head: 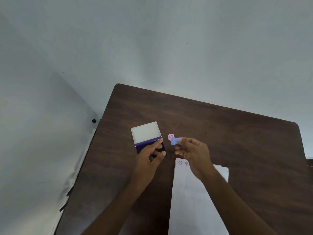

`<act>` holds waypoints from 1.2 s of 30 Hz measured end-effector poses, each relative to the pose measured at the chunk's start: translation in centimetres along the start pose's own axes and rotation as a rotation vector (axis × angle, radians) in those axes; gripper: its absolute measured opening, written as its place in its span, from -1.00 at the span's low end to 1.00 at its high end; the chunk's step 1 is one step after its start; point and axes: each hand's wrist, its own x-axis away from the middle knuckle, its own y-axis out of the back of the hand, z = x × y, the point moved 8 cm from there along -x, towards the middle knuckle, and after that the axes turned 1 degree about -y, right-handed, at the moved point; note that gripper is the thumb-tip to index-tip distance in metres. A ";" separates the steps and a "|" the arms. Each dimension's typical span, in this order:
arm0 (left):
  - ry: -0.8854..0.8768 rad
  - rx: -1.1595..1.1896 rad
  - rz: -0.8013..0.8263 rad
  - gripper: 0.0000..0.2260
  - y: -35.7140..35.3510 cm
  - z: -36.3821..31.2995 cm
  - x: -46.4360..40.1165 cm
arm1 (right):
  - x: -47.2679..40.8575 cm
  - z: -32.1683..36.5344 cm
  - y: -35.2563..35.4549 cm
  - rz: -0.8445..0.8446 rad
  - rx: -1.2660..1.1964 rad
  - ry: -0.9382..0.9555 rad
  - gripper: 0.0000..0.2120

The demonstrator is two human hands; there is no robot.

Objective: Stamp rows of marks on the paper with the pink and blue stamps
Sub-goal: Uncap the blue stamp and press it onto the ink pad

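Note:
A blue stamp (174, 141) is pinched in the fingertips of my right hand (194, 153), held a little above the table between the ink pad and the paper. The pink stamp (170, 136) stands on the table just behind it. My left hand (150, 156) rests on the dark ink pad (149, 143) with fingers spread over its front half; the pad's white lid (146, 132) stands open behind. The white paper (194, 200) lies in front of my right hand, with two purple marks (180, 163) at its top left corner, one partly hidden by my wrist.
The dark brown wooden table (237, 133) stands against a pale wall, its left edge close to the wall. A black round knob (94, 120) sits by the table's left corner. The paper runs off the bottom of the view.

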 end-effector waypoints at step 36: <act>-0.094 -0.057 -0.094 -0.73 1.4 -2.6 0.4 | 2.6 -2.2 -2.9 0.216 -0.222 -0.131 -0.66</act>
